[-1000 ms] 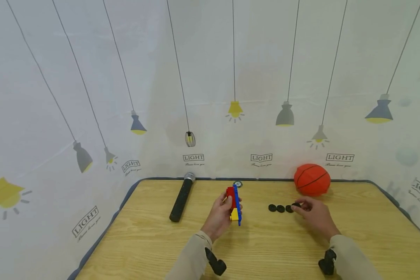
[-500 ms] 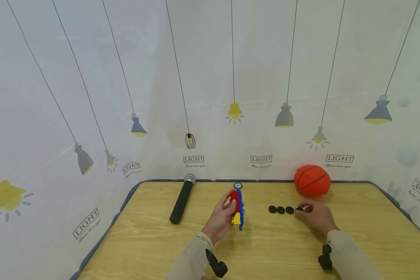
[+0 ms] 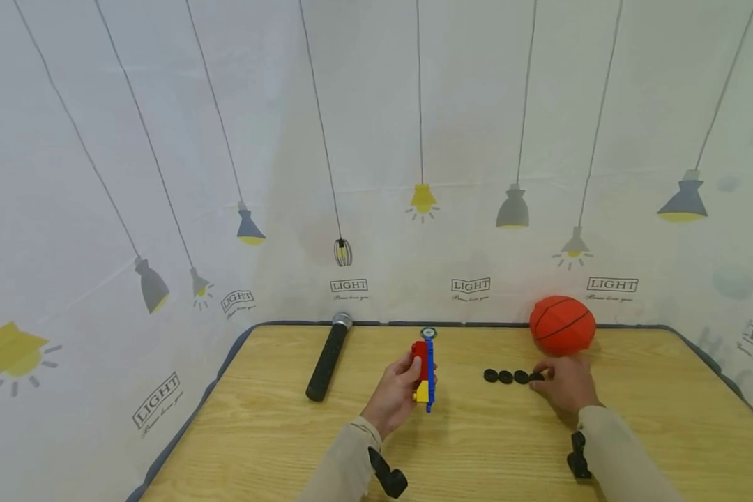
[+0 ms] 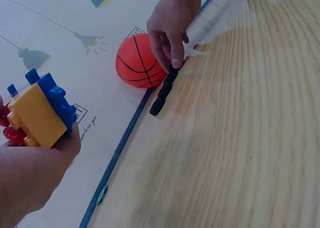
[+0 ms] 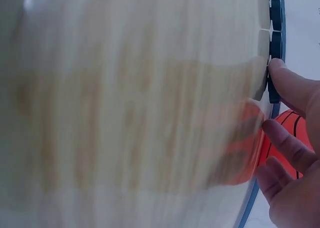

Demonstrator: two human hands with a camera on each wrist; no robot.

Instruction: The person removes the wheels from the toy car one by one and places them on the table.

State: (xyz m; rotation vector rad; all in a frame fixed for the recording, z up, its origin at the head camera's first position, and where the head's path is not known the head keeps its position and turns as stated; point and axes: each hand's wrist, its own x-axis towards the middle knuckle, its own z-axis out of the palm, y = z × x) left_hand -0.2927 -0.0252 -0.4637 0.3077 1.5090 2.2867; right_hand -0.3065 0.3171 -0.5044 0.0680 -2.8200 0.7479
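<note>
My left hand (image 3: 390,394) holds up a toy-block build of red, yellow and blue pieces (image 3: 421,362), its thumb on the red part. In the left wrist view the yellow block (image 4: 37,115) faces the camera, with studded blue and red pieces beside it. Several small black toy wheels (image 3: 505,377) lie in a row on the table. At the row's right end is my right hand (image 3: 567,383). In the right wrist view its thumb (image 5: 292,87) touches the end wheel (image 5: 273,90), while the other fingers are spread apart from it.
A black microphone (image 3: 326,359) lies left of my left hand on the wooden table (image 3: 257,446). Behind the right hand is a red toy basketball (image 3: 563,325). A small round disc (image 3: 429,333) lies at the back edge, before a lamp-printed curtain (image 3: 376,139).
The right hand has set its black wheel down at the row's right end, and its fingers have loosened. My left hand, still holding the block build, has shifted slightly and turned it more upright.
</note>
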